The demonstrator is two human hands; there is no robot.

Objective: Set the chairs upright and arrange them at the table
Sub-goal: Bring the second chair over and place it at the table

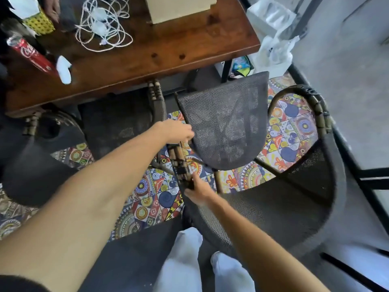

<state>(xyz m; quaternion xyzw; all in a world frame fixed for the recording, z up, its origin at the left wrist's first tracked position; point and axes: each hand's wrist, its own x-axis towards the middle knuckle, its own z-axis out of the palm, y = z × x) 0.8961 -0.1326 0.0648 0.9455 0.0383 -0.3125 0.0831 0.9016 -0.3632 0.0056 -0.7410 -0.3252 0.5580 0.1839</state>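
Note:
A dark mesh chair (273, 207) with rattan-wrapped arms stands on the patterned rug, facing the wooden table (168, 51). Its mesh seat panel (227, 123) is tilted up toward the table edge. My left hand (174, 131) grips the left edge of that panel. My right hand (197, 192) is closed on the chair's left rattan arm (179, 163). A second dark chair (117, 123) sits to the left, pushed partly under the table, its rattan arm (154, 91) showing at the table edge.
On the table lie a tangle of white cord (103, 24), a red cola can (31, 55), a cardboard box (179, 7) and a yellow carton (40, 23). White bags (273, 49) lie on the floor at the right. Another person's hand (52, 7) rests at the far table edge.

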